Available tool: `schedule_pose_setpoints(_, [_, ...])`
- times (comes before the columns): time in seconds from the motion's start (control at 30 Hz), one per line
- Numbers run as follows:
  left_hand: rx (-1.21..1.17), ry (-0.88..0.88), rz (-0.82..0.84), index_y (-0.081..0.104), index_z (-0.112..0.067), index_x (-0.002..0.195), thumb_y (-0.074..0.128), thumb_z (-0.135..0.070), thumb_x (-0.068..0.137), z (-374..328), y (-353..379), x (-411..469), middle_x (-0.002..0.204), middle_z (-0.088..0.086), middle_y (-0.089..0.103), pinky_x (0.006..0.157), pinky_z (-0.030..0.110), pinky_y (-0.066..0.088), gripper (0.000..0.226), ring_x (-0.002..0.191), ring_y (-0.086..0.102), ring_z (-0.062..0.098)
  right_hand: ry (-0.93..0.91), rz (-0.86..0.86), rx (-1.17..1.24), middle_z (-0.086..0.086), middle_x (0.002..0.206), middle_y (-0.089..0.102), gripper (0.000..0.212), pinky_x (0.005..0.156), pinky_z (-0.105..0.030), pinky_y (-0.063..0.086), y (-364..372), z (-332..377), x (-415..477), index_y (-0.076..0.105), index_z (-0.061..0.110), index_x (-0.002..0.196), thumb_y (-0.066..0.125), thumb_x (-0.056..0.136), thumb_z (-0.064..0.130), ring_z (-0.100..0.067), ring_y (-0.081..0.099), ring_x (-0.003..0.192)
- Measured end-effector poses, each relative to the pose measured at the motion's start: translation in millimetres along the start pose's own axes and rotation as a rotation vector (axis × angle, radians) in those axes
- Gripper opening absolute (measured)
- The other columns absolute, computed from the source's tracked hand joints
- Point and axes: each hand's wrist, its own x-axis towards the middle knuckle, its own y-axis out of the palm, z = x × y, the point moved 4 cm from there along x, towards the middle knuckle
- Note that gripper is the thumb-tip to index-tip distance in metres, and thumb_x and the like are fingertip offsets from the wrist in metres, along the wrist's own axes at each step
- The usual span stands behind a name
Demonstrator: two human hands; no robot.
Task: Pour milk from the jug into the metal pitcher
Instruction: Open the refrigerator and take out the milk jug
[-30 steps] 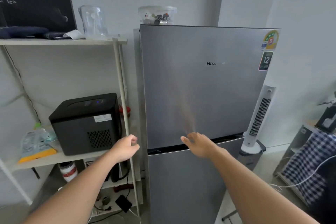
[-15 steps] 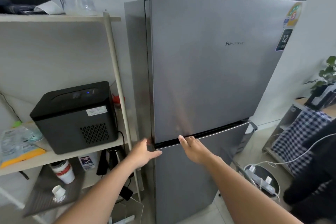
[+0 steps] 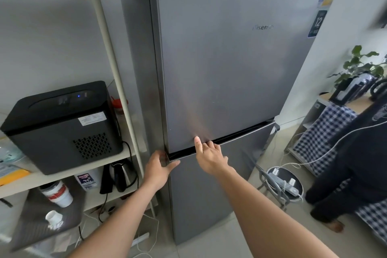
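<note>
No milk jug or metal pitcher is in view. A tall silver fridge (image 3: 230, 58) stands before me with both doors closed. My right hand (image 3: 209, 156) has its fingers hooked into the dark gap under the upper door, thumb pressed up against the door face. At the gap's left corner rests my left hand (image 3: 159, 166), fingers on the fridge's side edge and thumb lying along the top of the lower door (image 3: 209, 199). It holds nothing.
A shelf unit (image 3: 109, 52) on the left carries a black machine (image 3: 62, 123), with a steel kettle (image 3: 123, 174), a small carton (image 3: 87, 180) and cups below. Right of the fridge are a stool with a power strip (image 3: 282, 182), a person in dark clothes (image 3: 356, 163) and a checked-cloth table.
Both hands reached forward from mid-air to the seam between the fridge doors. My right fingers slid into the gap, and my view came closer and lower.
</note>
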Motion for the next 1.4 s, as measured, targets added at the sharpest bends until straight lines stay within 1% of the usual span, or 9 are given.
schedule_pose_setpoints(0.2, [-0.005, 0.032, 0.021, 0.063, -0.031, 0.129, 0.088, -0.072, 0.078, -3.9, -4.3, -10.1, 0.127, -0.013, 0.075, 0.098, 0.040, 0.060, 0.071, 0.118, 0.074, 0.016, -0.014, -0.038, -0.020, 0.009, 0.154, 0.049, 0.085, 0.119, -0.066, 0.026, 2.2, -3.6, -0.9, 0.068, 0.028, 0.137, 0.007, 0.107, 0.079, -0.021, 0.027, 0.158])
schedule_pose_setpoints(0.33, [-0.052, 0.031, 0.175, 0.061, -0.031, 0.121, 0.097, -0.074, 0.066, -1.0, -1.2, -42.3, 0.116, -0.014, 0.076, 0.096, 0.033, 0.059, 0.078, 0.109, 0.073, 0.007, -0.027, -0.106, -0.010, 0.012, 0.122, 0.060, 0.069, 0.108, -0.056, 0.039, 0.7, -31.5, -14.2, 0.066, 0.028, 0.094, 0.019, 0.110, 0.076, -0.019, 0.035, 0.146])
schedule_pose_setpoints(0.43, [-0.162, 0.060, 0.353, 0.073, -0.027, 0.118, 0.100, -0.061, 0.071, 21.3, 12.3, -58.8, 0.112, -0.002, 0.082, 0.103, 0.042, 0.060, 0.064, 0.107, 0.078, 0.015, -0.041, -0.213, -0.039, 0.016, 0.097, 0.055, 0.055, 0.101, -0.055, 0.050, -11.1, -66.6, -29.2, 0.057, 0.030, 0.080, 0.035, 0.112, 0.068, -0.023, 0.043, 0.135])
schedule_pose_setpoints(0.57, [-0.234, 0.042, 0.411, 0.076, -0.031, 0.123, 0.075, -0.071, 0.092, 39.3, 26.0, -67.6, 0.115, -0.005, 0.083, 0.108, 0.050, 0.059, 0.050, 0.111, 0.078, 0.013, -0.055, -0.377, -0.136, 0.013, 0.098, 0.063, 0.049, 0.100, -0.052, 0.052, -36.2, -110.3, -52.1, 0.076, 0.026, 0.093, 0.049, 0.110, 0.063, -0.029, 0.052, 0.124])
schedule_pose_setpoints(0.67, [-0.207, 0.011, 0.425, 0.073, -0.031, 0.126, 0.063, -0.056, 0.108, 48.8, 44.8, -61.8, 0.115, -0.012, 0.084, 0.110, 0.048, 0.059, 0.033, 0.112, 0.078, 0.003, -0.001, -0.436, -0.135, 0.007, 0.114, 0.071, 0.048, 0.105, -0.049, 0.049, -53.5, -134.2, -72.7, 0.078, 0.025, 0.101, 0.053, 0.109, 0.064, -0.027, 0.051, 0.127])
schedule_pose_setpoints(0.87, [-0.134, 0.071, 0.488, 0.076, -0.029, 0.122, 0.060, -0.034, 0.115, 36.8, 96.5, -48.4, 0.115, -0.015, 0.083, 0.109, 0.041, 0.058, 0.018, 0.113, 0.077, 0.003, 0.153, -0.420, -0.099, 0.004, 0.128, 0.065, 0.050, 0.110, -0.047, 0.046, -76.2, -165.0, -104.3, 0.066, 0.020, 0.132, 0.054, 0.109, 0.062, -0.024, 0.048, 0.134])
schedule_pose_setpoints(1.1, [-0.044, 0.144, 0.658, 0.075, -0.028, 0.122, 0.058, -0.029, 0.116, 9.8, 163.2, -54.6, 0.121, -0.011, 0.079, 0.104, 0.031, 0.056, 0.019, 0.117, 0.072, 0.004, 0.297, -0.421, -0.002, -0.001, 0.176, 0.038, 0.066, 0.132, -0.053, 0.031, -88.9, -200.2, -132.2, 0.034, 0.019, 0.174, 0.049, 0.115, 0.044, -0.034, 0.030, 0.160])
schedule_pose_setpoints(1.3, [0.002, 0.189, 0.779, 0.077, -0.015, 0.124, 0.057, -0.019, 0.117, -2.9, 225.6, -73.4, 0.117, -0.002, 0.080, 0.083, 0.007, 0.048, 0.021, 0.096, 0.068, -0.021, 0.188, -0.445, -0.138, 0.013, 0.162, 0.052, 0.061, 0.126, -0.053, 0.038, -103.3, -229.7, -143.8, 0.020, 0.043, 0.177, 0.040, 0.119, 0.041, -0.030, 0.041, 0.150])
schedule_pose_setpoints(1.4, [-0.006, 0.164, 0.833, 0.075, -0.011, 0.125, 0.056, -0.018, 0.117, -5.6, 257.5, -86.3, 0.117, 0.008, 0.079, 0.078, 0.006, 0.051, 0.022, 0.090, 0.072, -0.010, 0.173, -0.449, -0.155, 0.015, 0.154, 0.057, 0.061, 0.123, -0.051, 0.041, -113.0, -242.4, -145.4, 0.022, 0.042, 0.177, 0.042, 0.119, 0.041, -0.027, 0.045, 0.141])
